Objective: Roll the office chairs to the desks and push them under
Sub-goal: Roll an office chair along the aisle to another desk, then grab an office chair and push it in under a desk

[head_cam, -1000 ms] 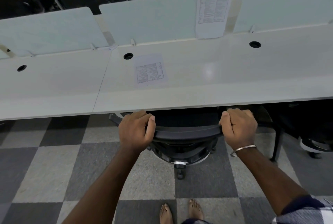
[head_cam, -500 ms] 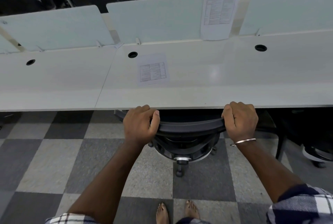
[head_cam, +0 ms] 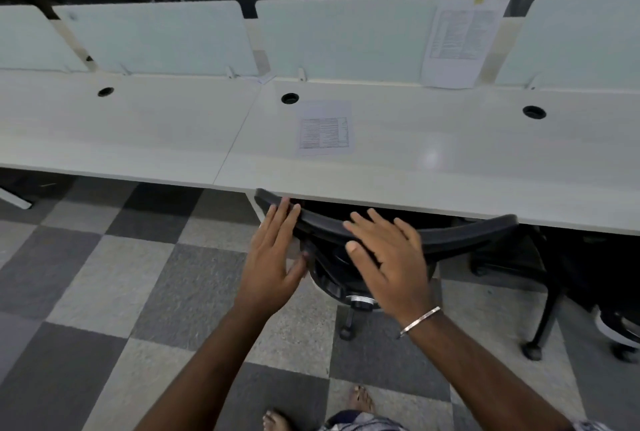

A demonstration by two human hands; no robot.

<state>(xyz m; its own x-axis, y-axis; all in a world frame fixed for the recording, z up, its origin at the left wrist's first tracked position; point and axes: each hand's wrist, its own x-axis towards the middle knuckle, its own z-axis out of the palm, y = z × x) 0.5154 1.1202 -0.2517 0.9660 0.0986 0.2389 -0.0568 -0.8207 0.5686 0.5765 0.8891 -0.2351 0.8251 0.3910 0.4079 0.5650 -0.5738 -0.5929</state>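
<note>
The black office chair (head_cam: 408,240) sits tucked under the white desk (head_cam: 433,184), only the curved top rail of its backrest and part of its base showing past the desk's front edge; the rail's long axis runs left to right along that edge, slightly skewed with its left end nearest the desk, and the seat faces in under the desk, away from the person; the left hand (head_cam: 273,257) is released, fingers straight, fingertips at the rail's left end; the right hand (head_cam: 388,257) is likewise released, fingers spread over the rail's middle, whether touching it I cannot tell; a printed sheet (head_cam: 325,132) lies flat on the desk above the chair.
</note>
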